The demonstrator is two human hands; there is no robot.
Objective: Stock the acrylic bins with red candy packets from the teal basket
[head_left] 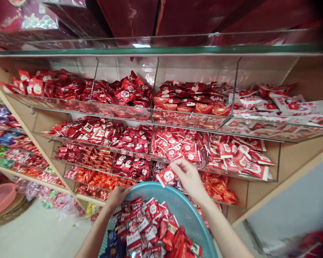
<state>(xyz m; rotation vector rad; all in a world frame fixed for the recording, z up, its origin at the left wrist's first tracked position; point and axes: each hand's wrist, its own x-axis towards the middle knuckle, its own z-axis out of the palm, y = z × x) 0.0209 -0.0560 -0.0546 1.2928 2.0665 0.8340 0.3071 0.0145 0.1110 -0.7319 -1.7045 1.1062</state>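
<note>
Right hand (188,176) pinches a red packet (166,176) above the teal basket (188,215); left hand (117,196) grips the basket's far rim, before stocked shelves (177,123).

Person in view as two hands and two forearms only, all bare
left hand (117,196): back showing, knuckles rounded, fingertips hidden from view
left forearm (95,233): slim, smooth, uncovered from wrist to the bottom edge
right hand (188,177): back showing, broad across the knuckles, fingers (177,165) slender and tapering; nails too small to make out
right forearm (223,229): uncovered from wrist to the bottom edge, widening steadily away from the wrist, looks thicker than the left one
both wrists uncovered; any clothing lies past the frame and cannot be told
</note>
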